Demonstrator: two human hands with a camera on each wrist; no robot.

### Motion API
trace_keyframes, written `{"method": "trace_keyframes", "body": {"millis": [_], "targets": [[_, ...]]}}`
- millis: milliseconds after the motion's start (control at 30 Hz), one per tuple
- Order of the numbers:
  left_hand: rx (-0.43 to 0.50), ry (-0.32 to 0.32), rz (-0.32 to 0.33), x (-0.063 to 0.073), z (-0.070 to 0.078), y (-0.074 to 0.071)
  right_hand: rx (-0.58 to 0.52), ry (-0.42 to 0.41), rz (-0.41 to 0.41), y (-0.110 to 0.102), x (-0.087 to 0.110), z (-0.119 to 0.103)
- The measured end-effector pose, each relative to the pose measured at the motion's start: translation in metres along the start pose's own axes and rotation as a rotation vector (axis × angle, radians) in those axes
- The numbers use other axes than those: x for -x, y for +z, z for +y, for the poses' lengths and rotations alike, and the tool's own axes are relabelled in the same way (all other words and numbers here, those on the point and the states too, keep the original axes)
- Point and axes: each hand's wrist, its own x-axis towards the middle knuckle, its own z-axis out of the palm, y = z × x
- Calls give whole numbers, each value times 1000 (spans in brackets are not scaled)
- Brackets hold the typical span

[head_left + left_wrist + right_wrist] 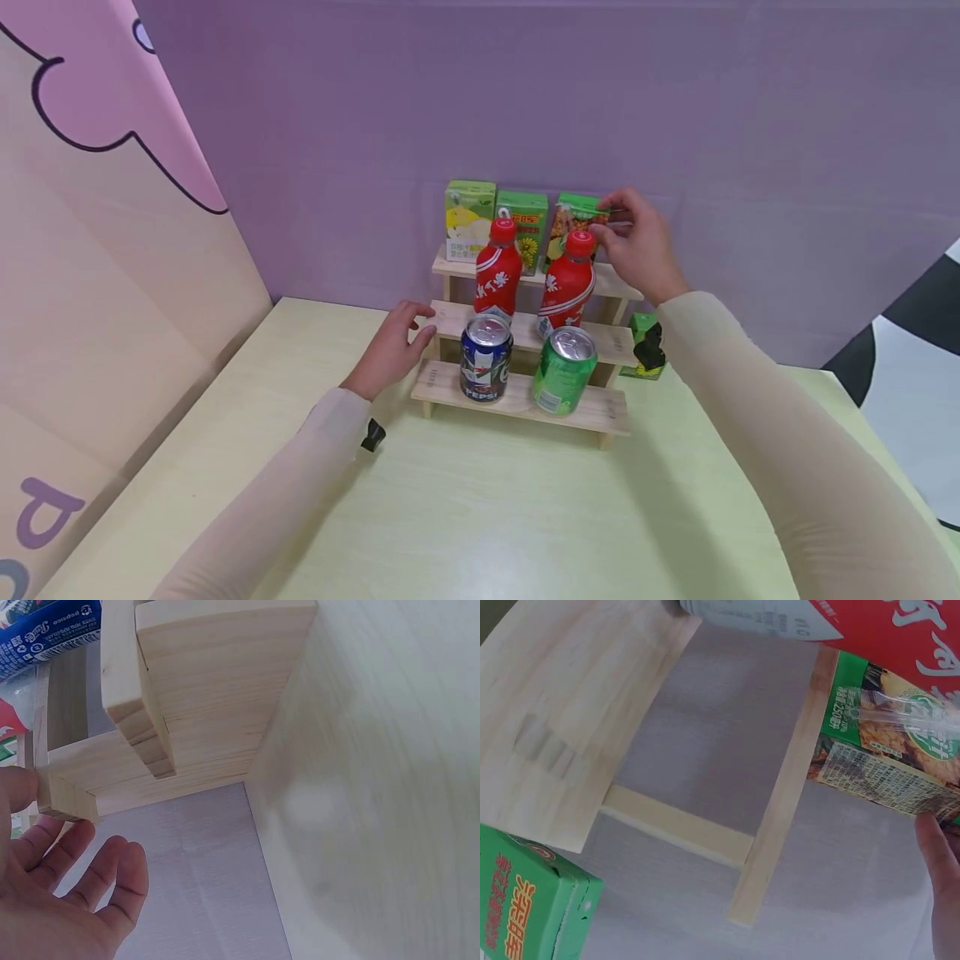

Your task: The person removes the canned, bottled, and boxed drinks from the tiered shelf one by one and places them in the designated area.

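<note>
My right hand (637, 246) grips the right side of a pineapple juice box (572, 218), thumb at its front, on the rack's top step. The box leans slightly; its printed side shows in the right wrist view, a fingertip against it. At the left end of the middle step, my left hand (393, 346) has its thumb and fingertips at the plank end (69, 801), other fingers loosely spread. A yellow-green carton (469, 218) and a green carton (528, 218) share the top step. Two red bottles (497, 275) stand on the middle step.
On the lowest step of the wooden rack (517, 406) stand a dark blue Pepsi can (483, 362) and a green can (564, 375). Another green carton (536, 896) stands on the table (480, 508) right of the rack. A purple wall covering (337, 108) rises close behind.
</note>
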Motion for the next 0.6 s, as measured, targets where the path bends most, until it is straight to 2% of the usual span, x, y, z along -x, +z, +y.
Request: {"method": "trace_keyframes", "body": {"millis": [367, 600], "targets": [[-1, 1, -13, 0, 4, -2, -93, -47, 96, -10, 10, 3], [-4, -12, -18, 0, 5, -2, -110, -42, 98, -26, 15, 2]]}}
